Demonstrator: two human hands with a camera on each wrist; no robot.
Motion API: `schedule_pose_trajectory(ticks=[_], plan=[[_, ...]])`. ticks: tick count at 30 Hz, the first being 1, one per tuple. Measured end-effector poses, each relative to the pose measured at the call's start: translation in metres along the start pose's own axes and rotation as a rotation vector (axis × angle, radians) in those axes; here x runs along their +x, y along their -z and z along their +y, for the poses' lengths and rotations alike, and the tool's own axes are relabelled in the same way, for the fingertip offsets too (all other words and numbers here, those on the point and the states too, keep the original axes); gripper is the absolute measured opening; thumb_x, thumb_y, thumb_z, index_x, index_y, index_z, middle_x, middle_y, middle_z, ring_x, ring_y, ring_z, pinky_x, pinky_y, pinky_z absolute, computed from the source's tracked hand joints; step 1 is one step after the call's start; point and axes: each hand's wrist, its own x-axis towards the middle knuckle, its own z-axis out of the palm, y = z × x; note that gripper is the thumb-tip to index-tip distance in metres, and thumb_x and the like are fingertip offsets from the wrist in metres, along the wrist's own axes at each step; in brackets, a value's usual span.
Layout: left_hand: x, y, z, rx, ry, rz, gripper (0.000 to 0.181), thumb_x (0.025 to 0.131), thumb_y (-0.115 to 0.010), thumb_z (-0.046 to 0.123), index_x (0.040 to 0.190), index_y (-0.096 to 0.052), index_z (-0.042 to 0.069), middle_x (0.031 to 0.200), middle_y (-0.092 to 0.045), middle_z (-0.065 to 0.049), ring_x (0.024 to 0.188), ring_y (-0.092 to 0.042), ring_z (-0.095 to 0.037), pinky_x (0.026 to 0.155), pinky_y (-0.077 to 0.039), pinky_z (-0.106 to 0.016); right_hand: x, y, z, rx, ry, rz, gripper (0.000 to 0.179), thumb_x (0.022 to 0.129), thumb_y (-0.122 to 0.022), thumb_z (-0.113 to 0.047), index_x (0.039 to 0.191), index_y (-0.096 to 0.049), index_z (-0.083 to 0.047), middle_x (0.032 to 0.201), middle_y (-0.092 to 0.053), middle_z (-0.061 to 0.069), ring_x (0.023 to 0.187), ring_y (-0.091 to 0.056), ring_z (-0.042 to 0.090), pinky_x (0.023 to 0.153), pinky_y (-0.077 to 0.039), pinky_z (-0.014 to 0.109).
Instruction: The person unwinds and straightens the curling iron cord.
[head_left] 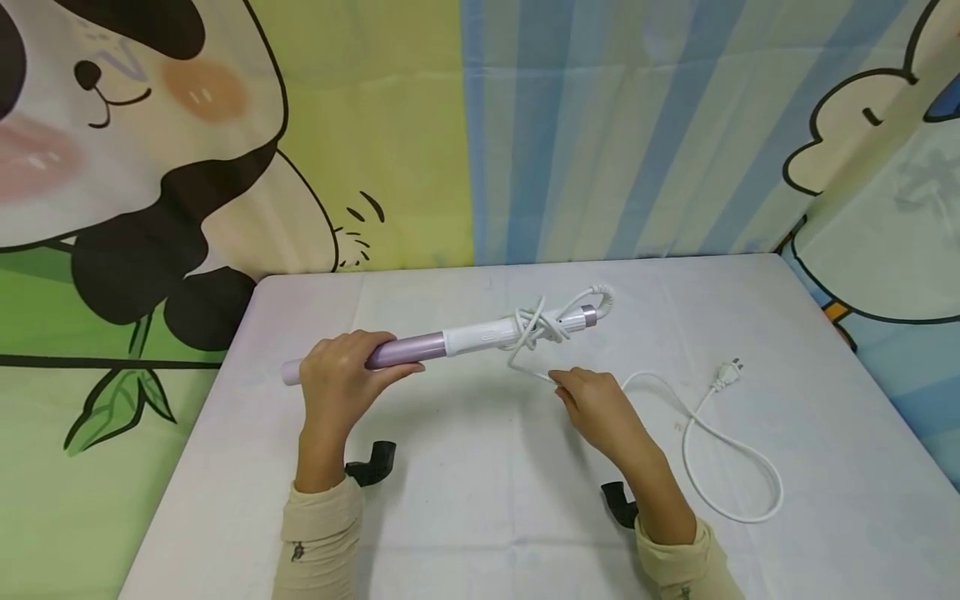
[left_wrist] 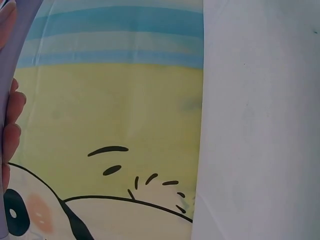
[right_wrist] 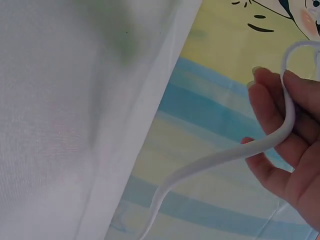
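Note:
My left hand (head_left: 337, 375) grips the lavender barrel of a curling iron (head_left: 480, 335), which is held over the table with its white handle pointing right. At the left edge of the left wrist view, curled fingertips (left_wrist: 14, 107) show beside the barrel. White power cord (head_left: 738, 519) is wound in several loose turns round the handle. Just below those turns, my right hand (head_left: 600, 408) pinches the cord between thumb and fingers. The right wrist view shows the cord (right_wrist: 215, 159) running across that palm and hanging down. Its two-prong plug (head_left: 726, 375) lies on the table to the right.
A white cloth covers the table (head_left: 480, 517). Behind it hangs a printed backdrop (head_left: 405, 125) with a cartoon panda and blue stripes. Black wrist mounts (head_left: 372, 463) stick out beside both forearms. The cord's free length makes a loop on the right side of the tabletop.

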Motion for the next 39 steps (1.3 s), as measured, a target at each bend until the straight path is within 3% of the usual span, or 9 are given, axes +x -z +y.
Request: schedule_pose_trajectory(ticks=[5, 10, 14, 21, 25, 30, 37, 39], plan=[[0.0, -0.002, -0.001, 0.001, -0.002, -0.011, 0.05, 0.053, -0.081, 0.049, 0.083, -0.069, 0.011, 0.072, -0.069, -0.007, 0.061, -0.063, -0.021, 0.051, -0.039, -0.031, -0.002, 0.009, -0.007, 0.005, 0.075, 0.062, 0.021, 0.08, -0.065, -0.001, 0.101, -0.065, -0.003, 0.079, -0.066, 0.001, 0.069, -0.058, 0.013, 0.069, -0.048, 0.031], [0.0, -0.002, 0.0, 0.005, 0.003, -0.027, 0.051, 0.053, -0.081, 0.05, 0.083, -0.07, 0.011, 0.073, -0.07, -0.006, 0.062, -0.064, -0.02, 0.052, -0.039, -0.031, -0.005, 0.02, -0.01, 0.007, 0.177, 0.28, 0.023, 0.076, -0.066, 0.004, 0.098, -0.064, -0.003, 0.076, -0.063, 0.0, 0.066, -0.053, 0.014, 0.064, -0.046, 0.028], [0.0, -0.001, 0.0, 0.008, 0.008, -0.048, 0.05, 0.052, -0.082, 0.049, 0.083, -0.07, 0.012, 0.073, -0.07, -0.005, 0.062, -0.064, -0.019, 0.052, -0.04, -0.03, -0.007, 0.028, -0.008, 0.029, 0.183, 0.41, 0.025, 0.074, -0.066, 0.008, 0.097, -0.063, -0.002, 0.075, -0.062, 0.002, 0.063, -0.053, 0.014, 0.058, -0.044, 0.027], [-0.001, 0.0, 0.0, 0.002, -0.011, -0.045, 0.049, 0.052, -0.082, 0.049, 0.082, -0.07, 0.013, 0.071, -0.069, -0.004, 0.06, -0.062, -0.017, 0.052, -0.039, -0.03, -0.008, 0.043, 0.004, 0.104, 0.035, 0.553, 0.024, 0.078, -0.06, 0.013, 0.101, -0.062, 0.004, 0.076, -0.061, 0.01, 0.062, -0.059, 0.018, 0.057, -0.046, 0.017], [-0.001, 0.0, -0.001, -0.009, -0.023, -0.039, 0.048, 0.052, -0.082, 0.049, 0.081, -0.069, 0.013, 0.07, -0.069, -0.004, 0.059, -0.062, -0.017, 0.051, -0.039, -0.03, -0.011, 0.048, 0.014, 0.142, -0.069, 0.617, 0.016, 0.084, -0.055, 0.009, 0.1, -0.061, 0.007, 0.075, -0.061, 0.014, 0.06, -0.06, 0.021, 0.062, -0.042, 0.005], [-0.001, 0.0, -0.001, -0.014, -0.033, -0.038, 0.048, 0.051, -0.083, 0.048, 0.081, -0.069, 0.013, 0.069, -0.068, -0.004, 0.059, -0.061, -0.017, 0.051, -0.038, -0.029, -0.012, 0.051, 0.025, 0.157, -0.17, 0.69, 0.016, 0.089, -0.05, 0.006, 0.099, -0.06, 0.01, 0.075, -0.062, 0.017, 0.058, -0.058, 0.024, 0.063, -0.038, 0.002], [0.0, 0.0, -0.002, -0.012, -0.03, -0.026, 0.049, 0.05, -0.083, 0.047, 0.081, -0.069, 0.011, 0.07, -0.069, -0.005, 0.059, -0.062, -0.017, 0.051, -0.038, -0.029, -0.015, 0.053, 0.035, 0.166, -0.298, 0.685, 0.019, 0.092, -0.047, 0.0, 0.102, -0.06, 0.01, 0.077, -0.063, 0.017, 0.063, -0.047, -0.011, 0.06, -0.034, -0.001], [0.0, 0.0, -0.002, -0.009, -0.024, -0.02, 0.05, 0.05, -0.083, 0.047, 0.082, -0.07, 0.01, 0.071, -0.069, -0.006, 0.06, -0.063, -0.019, 0.051, -0.039, -0.03, -0.016, 0.053, 0.037, 0.165, -0.323, 0.68, 0.02, 0.092, -0.046, -0.001, 0.102, -0.06, 0.01, 0.077, -0.063, 0.017, 0.064, -0.043, -0.016, 0.059, -0.033, 0.0]])
